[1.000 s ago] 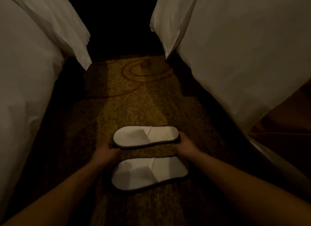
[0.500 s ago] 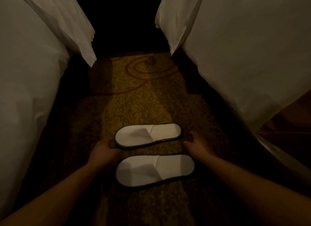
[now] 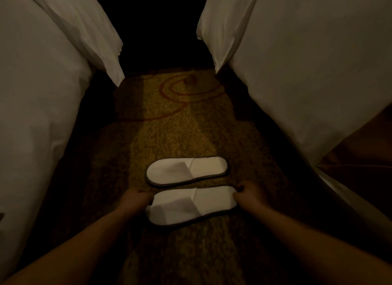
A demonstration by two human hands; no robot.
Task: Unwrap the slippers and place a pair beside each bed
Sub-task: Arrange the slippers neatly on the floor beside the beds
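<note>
The far slipper (image 3: 186, 171) and near slipper (image 3: 191, 206) are white with dark edging. The carpet (image 3: 169, 132) is mottled golden-brown with reddish swirls. The left bed's linen (image 3: 31, 83) and right bed's linen (image 3: 307, 72) are white.

Patterned carpet (image 3: 169, 125); far slipper (image 3: 186, 171), near slipper (image 3: 191, 206) side by side.

Patterned carpet (image 3: 169, 125) runs between left bed (image 3: 31, 93) and right bed (image 3: 307, 72). The far slipper (image 3: 186, 171) lies crosswise on it, untouched. The near slipper (image 3: 191, 206) lies just beside it, parallel, narrowly apart. The left hand (image 3: 136, 201) grips its left end; right hand (image 3: 250, 194) grips its right end.
</note>
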